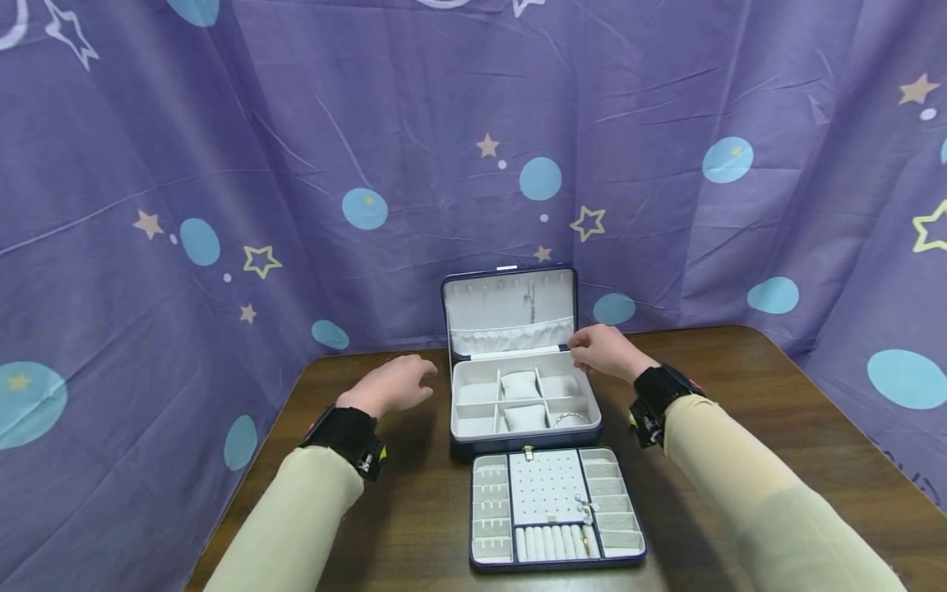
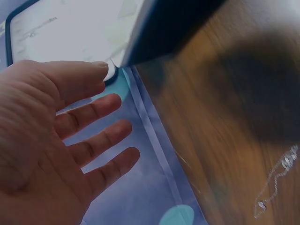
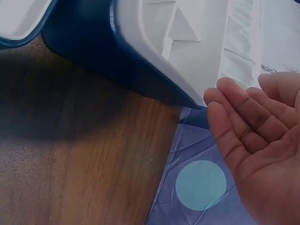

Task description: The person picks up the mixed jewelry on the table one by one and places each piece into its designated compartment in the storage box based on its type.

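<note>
A navy jewelry box (image 1: 526, 442) stands on the table with its lid (image 1: 491, 306) raised. White compartments inside it hold two small cushions (image 1: 525, 418) and a ring-shaped bracelet (image 1: 570, 419). A silver necklace (image 1: 530, 303) hangs from the lid's lining. My left hand (image 1: 388, 385) is held left of the box, fingers apart and relaxed, nothing in it. At the back right corner, near the hinge side, my right hand (image 1: 608, 352) has its loosely bent fingers (image 3: 232, 122) close to the rim and holds nothing.
In front of the box lies a removable jewelry tray (image 1: 547, 485), with a silver piece (image 1: 586, 508) on its panel and a gold one (image 1: 585, 541) among the ring rolls. A thin silver chain (image 2: 275, 182) lies on the wooden table (image 1: 414, 526). A purple curtain (image 1: 444, 123) hangs behind.
</note>
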Tool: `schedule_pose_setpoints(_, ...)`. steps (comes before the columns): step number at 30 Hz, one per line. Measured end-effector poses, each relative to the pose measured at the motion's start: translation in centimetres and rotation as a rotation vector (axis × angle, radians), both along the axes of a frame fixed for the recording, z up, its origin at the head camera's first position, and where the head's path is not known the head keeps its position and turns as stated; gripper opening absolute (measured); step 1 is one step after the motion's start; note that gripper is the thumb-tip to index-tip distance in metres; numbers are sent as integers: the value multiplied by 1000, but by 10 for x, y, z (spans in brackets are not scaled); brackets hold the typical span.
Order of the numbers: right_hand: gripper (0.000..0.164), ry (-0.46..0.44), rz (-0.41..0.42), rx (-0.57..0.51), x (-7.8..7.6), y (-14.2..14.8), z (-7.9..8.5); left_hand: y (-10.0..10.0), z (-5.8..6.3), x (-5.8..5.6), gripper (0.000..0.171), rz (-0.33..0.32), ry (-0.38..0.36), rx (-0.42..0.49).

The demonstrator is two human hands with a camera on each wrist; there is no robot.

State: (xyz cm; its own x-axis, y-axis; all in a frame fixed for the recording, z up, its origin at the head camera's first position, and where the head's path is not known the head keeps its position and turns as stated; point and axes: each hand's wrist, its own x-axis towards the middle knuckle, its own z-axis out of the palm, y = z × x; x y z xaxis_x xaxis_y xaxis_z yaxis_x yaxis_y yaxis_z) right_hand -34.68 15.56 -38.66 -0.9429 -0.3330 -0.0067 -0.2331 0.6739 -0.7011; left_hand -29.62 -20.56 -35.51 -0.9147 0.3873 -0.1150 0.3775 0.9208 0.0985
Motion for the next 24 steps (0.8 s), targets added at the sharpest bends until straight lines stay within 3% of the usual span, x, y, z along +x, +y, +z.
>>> schedule_pose_setpoints(14, 33, 88, 21, 107, 2, 2, -16, -38, -9, 11, 37, 11, -17, -28)
schedule_pose_setpoints(24, 39, 86, 15, 132, 2, 6, -24, -66, -19, 19, 36, 59, -57, -32)
